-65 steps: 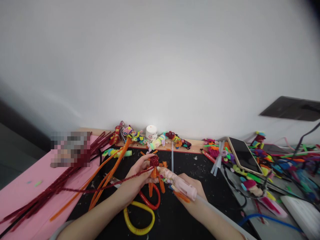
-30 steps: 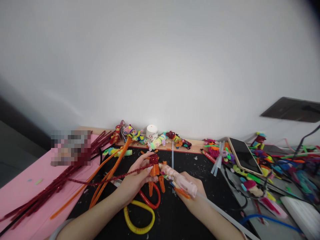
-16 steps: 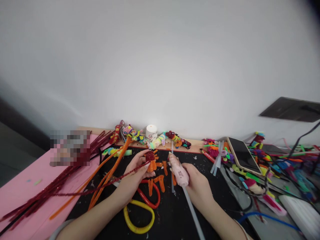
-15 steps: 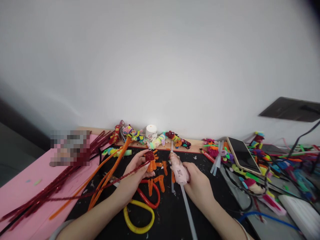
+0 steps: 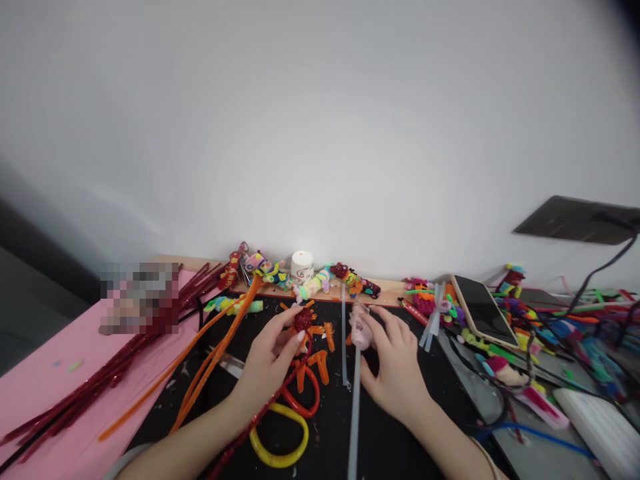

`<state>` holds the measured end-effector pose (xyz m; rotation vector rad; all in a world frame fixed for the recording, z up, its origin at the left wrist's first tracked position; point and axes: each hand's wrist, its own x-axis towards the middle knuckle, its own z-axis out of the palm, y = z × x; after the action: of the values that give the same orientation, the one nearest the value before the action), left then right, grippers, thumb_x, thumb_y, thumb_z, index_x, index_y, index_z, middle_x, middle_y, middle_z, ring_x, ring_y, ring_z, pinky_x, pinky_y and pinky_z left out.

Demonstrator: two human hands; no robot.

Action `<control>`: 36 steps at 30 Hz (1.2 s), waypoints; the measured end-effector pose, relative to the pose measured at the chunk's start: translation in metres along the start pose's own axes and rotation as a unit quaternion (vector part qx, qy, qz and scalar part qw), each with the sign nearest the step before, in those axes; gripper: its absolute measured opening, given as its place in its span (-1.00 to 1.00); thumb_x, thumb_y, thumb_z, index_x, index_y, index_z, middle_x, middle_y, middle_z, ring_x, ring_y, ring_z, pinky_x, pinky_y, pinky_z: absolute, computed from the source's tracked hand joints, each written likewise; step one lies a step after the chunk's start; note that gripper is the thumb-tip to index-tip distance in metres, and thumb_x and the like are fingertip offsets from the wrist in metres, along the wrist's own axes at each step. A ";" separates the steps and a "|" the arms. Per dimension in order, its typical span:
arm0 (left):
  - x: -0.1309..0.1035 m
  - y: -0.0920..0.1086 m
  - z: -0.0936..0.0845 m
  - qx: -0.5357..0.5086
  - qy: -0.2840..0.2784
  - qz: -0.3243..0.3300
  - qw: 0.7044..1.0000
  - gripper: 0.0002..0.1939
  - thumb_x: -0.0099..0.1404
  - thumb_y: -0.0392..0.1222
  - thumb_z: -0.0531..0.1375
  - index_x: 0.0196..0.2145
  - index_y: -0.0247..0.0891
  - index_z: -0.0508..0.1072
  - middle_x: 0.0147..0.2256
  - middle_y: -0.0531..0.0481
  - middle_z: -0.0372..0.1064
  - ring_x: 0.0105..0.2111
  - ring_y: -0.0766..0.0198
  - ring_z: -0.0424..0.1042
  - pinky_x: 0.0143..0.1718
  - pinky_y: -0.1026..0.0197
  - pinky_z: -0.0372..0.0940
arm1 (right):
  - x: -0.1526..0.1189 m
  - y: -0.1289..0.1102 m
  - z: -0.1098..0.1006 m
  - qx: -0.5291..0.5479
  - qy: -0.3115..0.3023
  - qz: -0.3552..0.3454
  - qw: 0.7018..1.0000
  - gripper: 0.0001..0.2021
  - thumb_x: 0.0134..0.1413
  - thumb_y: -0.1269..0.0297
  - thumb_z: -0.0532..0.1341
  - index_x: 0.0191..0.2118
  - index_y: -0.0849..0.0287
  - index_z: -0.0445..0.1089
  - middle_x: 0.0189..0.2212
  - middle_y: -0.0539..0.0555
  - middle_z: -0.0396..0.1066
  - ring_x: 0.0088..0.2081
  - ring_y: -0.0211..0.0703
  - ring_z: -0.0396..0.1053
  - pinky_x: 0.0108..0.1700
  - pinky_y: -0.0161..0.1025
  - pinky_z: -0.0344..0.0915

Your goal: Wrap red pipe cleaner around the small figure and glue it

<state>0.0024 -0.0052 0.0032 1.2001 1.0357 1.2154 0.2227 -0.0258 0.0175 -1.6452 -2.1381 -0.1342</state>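
My left hand (image 5: 273,357) pinches a tinsel pipe cleaner piece (image 5: 303,320), dark red in the middle with orange ends sticking out behind it. From that piece a long red strand runs down under my wrist. My right hand (image 5: 397,363) is loosely around a pink hot glue gun (image 5: 361,333); its fingertips touch the gun's side, while the thumb is spread away below. A long translucent glue stick (image 5: 354,413) sticks out of the gun toward me. Between the hands lie short bent orange pipe cleaner pieces (image 5: 319,365). Scissors with red and yellow handles (image 5: 280,460) lie below my left hand.
Several finished pipe cleaner figures (image 5: 315,285) and a white paper cup (image 5: 303,265) line the wall. Red tinsel stems (image 5: 115,353) lie on a pink surface (image 5: 45,393) at left. A phone (image 5: 485,310), cables and colourful stems crowd the right. Another glue stick (image 5: 344,333) lies mid-mat.
The glue gun has turned and shifted slightly away, its stick swinging left, and my right hand's grip has loosened. My left hand has turned the red piece, its strand now hanging lower.
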 end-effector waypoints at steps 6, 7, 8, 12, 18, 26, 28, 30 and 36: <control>-0.002 0.001 0.001 0.063 -0.007 0.006 0.998 -0.60 0.23 -0.14 0.16 0.03 -0.13 0.32 -0.17 -0.05 0.30 -0.29 0.20 0.43 -0.22 0.13 0.38 | -0.007 -0.011 0.001 0.096 -0.024 -0.076 0.992 -0.38 -0.22 0.51 0.09 0.11 0.20 0.19 0.09 0.22 0.18 0.10 0.16 0.10 0.08 0.10 0.07; -0.002 0.001 0.002 0.073 -0.007 0.009 0.997 -0.60 0.23 -0.15 0.17 0.04 -0.13 0.30 -0.20 -0.04 0.31 -0.32 0.22 0.43 -0.24 0.14 0.38 | -0.007 -0.012 0.001 0.112 -0.016 -0.085 0.990 -0.41 -0.20 0.52 0.09 0.09 0.20 0.21 0.04 0.22 0.21 0.07 0.14 0.13 0.06 0.08 0.10; -0.002 0.001 0.002 0.083 -0.006 0.012 0.996 -0.59 0.22 -0.15 0.17 0.04 -0.13 0.29 -0.23 -0.02 0.31 -0.37 0.24 0.42 -0.28 0.16 0.38 | -0.008 -0.013 0.000 0.128 -0.008 -0.098 0.987 -0.45 -0.15 0.51 0.09 0.08 0.20 0.22 0.00 0.22 0.24 0.03 0.11 0.17 0.03 0.05 0.14; -0.004 -0.001 0.003 0.112 0.003 0.029 0.993 -0.56 0.17 -0.18 0.21 0.02 -0.15 0.29 -0.31 0.02 0.31 -0.49 0.31 0.37 -0.39 0.22 0.34 | -0.010 -0.025 -0.003 0.182 -0.013 -0.183 0.966 -0.60 0.03 0.42 0.13 0.04 0.16 0.28 -0.22 0.16 0.34 -0.18 -0.04 0.30 -0.15 -0.11 0.27; -0.007 -0.002 0.003 0.138 0.001 0.047 0.989 -0.62 0.12 -0.20 0.24 -0.06 -0.18 0.39 -0.32 0.00 0.35 -0.52 0.32 0.35 -0.43 0.26 0.29 | -0.013 -0.035 0.002 0.226 0.010 -0.203 0.953 -0.84 0.11 0.43 0.13 -0.19 0.15 0.38 -0.37 0.08 0.40 -0.35 -0.15 0.31 -0.28 -0.19 0.27; -0.008 0.000 0.002 0.124 -0.022 0.028 0.992 -0.65 0.18 -0.18 0.21 -0.06 -0.17 0.32 -0.30 0.01 0.32 -0.48 0.31 0.39 -0.37 0.23 0.33 | -0.011 -0.028 0.002 0.301 0.074 -0.132 0.941 -0.75 0.02 0.55 0.08 -0.21 0.17 0.39 -0.35 0.10 0.45 -0.32 -0.12 0.41 -0.25 -0.19 0.34; -0.008 0.002 0.002 0.102 -0.029 0.018 0.994 -0.65 0.18 -0.17 0.21 -0.06 -0.16 0.30 -0.28 0.01 0.30 -0.47 0.31 0.41 -0.36 0.22 0.34 | -0.010 -0.028 0.000 0.317 0.065 -0.116 0.939 -0.74 0.04 0.54 0.07 -0.19 0.16 0.40 -0.32 0.11 0.45 -0.28 -0.11 0.42 -0.21 -0.20 0.35; -0.007 0.003 0.002 0.077 -0.038 0.010 0.996 -0.64 0.19 -0.17 0.22 -0.06 -0.16 0.28 -0.26 0.01 0.29 -0.47 0.31 0.42 -0.37 0.21 0.34 | -0.011 -0.027 0.000 0.328 0.059 -0.095 0.938 -0.74 0.08 0.53 0.05 -0.18 0.15 0.38 -0.31 0.10 0.45 -0.25 -0.12 0.42 -0.18 -0.22 0.34; -0.004 0.007 0.002 -0.049 -0.091 -0.010 0.995 -0.63 0.21 -0.19 0.22 -0.05 -0.16 0.22 -0.25 0.03 0.27 -0.47 0.36 0.40 -0.35 0.22 0.35 | -0.014 -0.021 0.005 0.336 0.066 -0.041 0.939 -0.78 0.12 0.49 0.04 -0.15 0.15 0.33 -0.30 0.09 0.43 -0.27 -0.15 0.41 -0.23 -0.27 0.34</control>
<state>0.0032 -0.0101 0.0105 1.1973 0.8416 1.1071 0.2040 -0.0428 0.0110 -1.1093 -1.8537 0.4096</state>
